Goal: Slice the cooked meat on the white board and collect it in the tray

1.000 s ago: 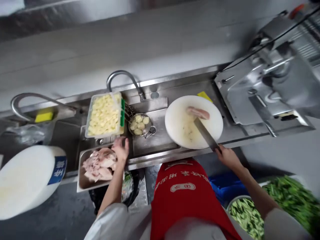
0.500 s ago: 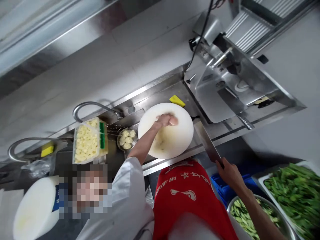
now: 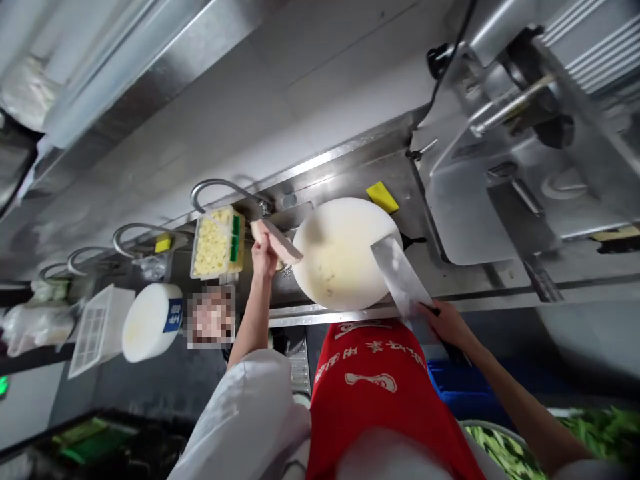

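Observation:
My left hand [image 3: 264, 257] is closed on a long pale pink slab [image 3: 281, 244], which looks like meat, held up between the tub and the round white cutting board [image 3: 345, 257]. My right hand [image 3: 443, 320] grips the handle of a broad cleaver [image 3: 400, 273]; its blade tip lies over the board's right edge. A few small specks show on the board. Behind the slab, the metal bowl is mostly hidden.
A tub of pale chunks [image 3: 213, 247] stands left of my left hand. Behind the board is a yellow sponge [image 3: 383, 197], and a metal slicer [image 3: 500, 193] is at right. Another round board [image 3: 150, 323] and a white basket [image 3: 100, 327] are farther left.
My left hand has lifted the pink slab off the board and carried it left, over the bowl. The cleaver has come up to the board's right edge. The view has shifted.

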Demonstrator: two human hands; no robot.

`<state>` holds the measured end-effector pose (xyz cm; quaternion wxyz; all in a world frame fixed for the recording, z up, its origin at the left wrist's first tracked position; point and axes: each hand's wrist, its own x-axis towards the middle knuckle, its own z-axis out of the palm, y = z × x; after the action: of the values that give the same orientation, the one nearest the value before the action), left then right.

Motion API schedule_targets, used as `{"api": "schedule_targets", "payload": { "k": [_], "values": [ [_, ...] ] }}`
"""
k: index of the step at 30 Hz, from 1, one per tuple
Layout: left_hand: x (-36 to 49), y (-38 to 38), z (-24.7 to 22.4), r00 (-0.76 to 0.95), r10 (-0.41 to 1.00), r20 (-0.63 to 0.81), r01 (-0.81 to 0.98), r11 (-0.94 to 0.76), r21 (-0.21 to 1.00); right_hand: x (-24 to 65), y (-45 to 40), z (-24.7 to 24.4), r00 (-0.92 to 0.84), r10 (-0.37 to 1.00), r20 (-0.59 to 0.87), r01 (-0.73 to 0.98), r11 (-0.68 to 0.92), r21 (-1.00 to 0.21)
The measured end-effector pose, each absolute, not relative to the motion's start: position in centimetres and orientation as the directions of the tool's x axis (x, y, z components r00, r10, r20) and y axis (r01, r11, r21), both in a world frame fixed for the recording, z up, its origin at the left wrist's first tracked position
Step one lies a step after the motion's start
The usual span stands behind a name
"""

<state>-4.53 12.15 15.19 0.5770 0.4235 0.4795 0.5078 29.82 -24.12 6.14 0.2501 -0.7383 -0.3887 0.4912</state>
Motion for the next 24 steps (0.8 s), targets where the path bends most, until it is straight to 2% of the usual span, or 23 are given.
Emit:
{"api": "schedule_targets", "payload": {
  "k": [3, 7, 12, 16, 20, 22, 24],
  "values": [
    [-11.5, 7.2, 16.4, -0.129, 0.974, -0.185, -0.345, 0.130, 0.929, 30.5, -21.1, 4.5, 0.204, 0.769, -0.605, 0.172, -0.637, -0.751],
    [-19.4, -1.0, 16.4, -0.313, 0.913, -0.261, -0.477, 0.087, 0.875, 30.7, -17.9, 3.3, 0.257, 0.753, -0.606, 0.023, -0.632, -0.775],
    [-24.9, -10.2, 13.7, -0.403, 0.810, -0.426, -0.607, 0.112, 0.787, 30.6, -12.5, 3.0, 0.230, 0.758, -0.610, -0.007, -0.626, -0.780],
    [-25.7, -14.7, 11.8, -0.400, 0.779, -0.482, -0.631, 0.147, 0.762, 28.0, -7.8, 2.9, 0.122, 0.779, -0.615, 0.080, -0.626, -0.776],
    [-25.8, -17.2, 11.5, -0.445, 0.728, -0.521, -0.659, 0.128, 0.741, 25.0, -5.4, 3.0, -0.126, 0.776, -0.618, 0.241, -0.581, -0.777],
    [-26.2, -18.5, 11.6, -0.484, 0.709, -0.513, -0.651, 0.100, 0.753, 25.2, -5.0, 3.1, -0.130, 0.775, -0.619, 0.351, -0.548, -0.759],
    [-26.8, -20.0, 11.8, -0.518, 0.697, -0.496, -0.631, 0.081, 0.772, 26.3, -4.8, 3.3, -0.029, 0.798, -0.601, 0.510, -0.506, -0.696]
  ]
}}
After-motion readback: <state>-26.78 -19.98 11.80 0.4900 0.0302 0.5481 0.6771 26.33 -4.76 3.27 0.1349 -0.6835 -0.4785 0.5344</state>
